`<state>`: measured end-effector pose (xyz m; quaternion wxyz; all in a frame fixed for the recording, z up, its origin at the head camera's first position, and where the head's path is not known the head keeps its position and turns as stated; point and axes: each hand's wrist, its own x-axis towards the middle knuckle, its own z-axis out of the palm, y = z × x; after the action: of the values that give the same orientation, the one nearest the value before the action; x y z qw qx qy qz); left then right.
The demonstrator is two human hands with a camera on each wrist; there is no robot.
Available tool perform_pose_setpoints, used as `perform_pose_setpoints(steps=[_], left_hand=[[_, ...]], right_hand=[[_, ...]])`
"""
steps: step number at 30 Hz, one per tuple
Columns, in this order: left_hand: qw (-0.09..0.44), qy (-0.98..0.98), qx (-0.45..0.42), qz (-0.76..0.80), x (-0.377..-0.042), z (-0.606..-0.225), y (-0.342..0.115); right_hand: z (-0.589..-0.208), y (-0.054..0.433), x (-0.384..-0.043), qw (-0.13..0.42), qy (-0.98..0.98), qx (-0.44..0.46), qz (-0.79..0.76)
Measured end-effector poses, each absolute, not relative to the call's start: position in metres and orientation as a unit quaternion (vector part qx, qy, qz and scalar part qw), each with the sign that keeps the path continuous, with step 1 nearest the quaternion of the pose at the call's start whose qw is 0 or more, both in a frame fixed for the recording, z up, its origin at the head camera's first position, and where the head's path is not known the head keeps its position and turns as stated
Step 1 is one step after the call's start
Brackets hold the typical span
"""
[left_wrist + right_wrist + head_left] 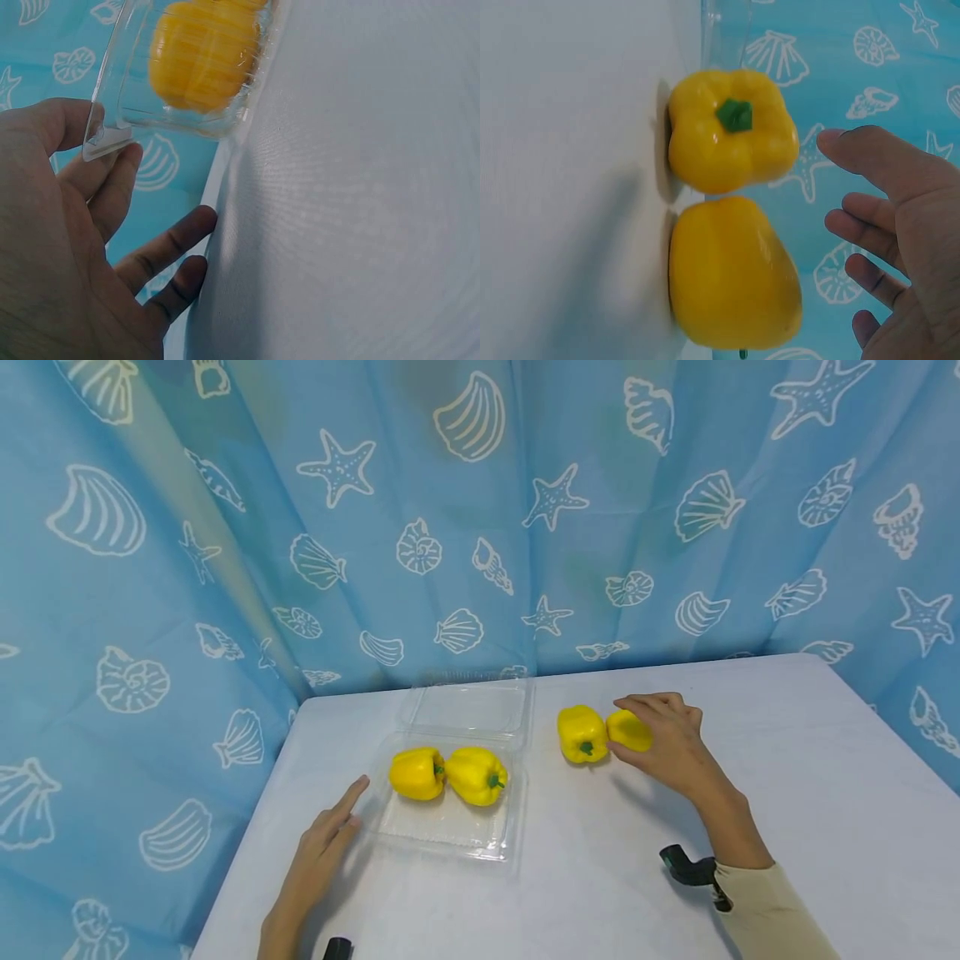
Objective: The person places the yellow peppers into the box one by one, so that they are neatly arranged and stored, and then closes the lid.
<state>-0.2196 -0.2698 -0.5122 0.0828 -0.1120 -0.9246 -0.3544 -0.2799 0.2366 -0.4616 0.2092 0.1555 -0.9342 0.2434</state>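
Two yellow bell peppers (417, 774) (477, 776) lie in the base of a clear plastic clamshell box (427, 833), whose lid (468, 706) is folded back. My left hand (318, 852) is at the box's left rim, fingers extended and spread; in the left wrist view the box corner (111, 139) overlaps the thumb and a finger. Two more yellow bell peppers (733, 129) (733, 274) sit side by side on the table, right of the box. Over the right-hand one hovers my right hand (671, 743), thumb and fingers apart; a gap shows in the right wrist view.
A white cloth (585, 868) covers the table. Behind it and along the left hangs a blue curtain (420, 460) with white shell and starfish prints. A black wrist-camera mount (688, 867) sticks out by the right sleeve (772, 910).
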Motion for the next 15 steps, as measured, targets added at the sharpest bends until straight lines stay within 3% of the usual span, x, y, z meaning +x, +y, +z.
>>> perform_pose_setpoints(steps=[15], left_hand=[[0.091, -0.931, -0.109, -0.337, -0.215, -0.506, -0.264]], right_hand=[[-0.464, 0.267, -0.281, 0.187, -0.942, 0.122, 0.250]])
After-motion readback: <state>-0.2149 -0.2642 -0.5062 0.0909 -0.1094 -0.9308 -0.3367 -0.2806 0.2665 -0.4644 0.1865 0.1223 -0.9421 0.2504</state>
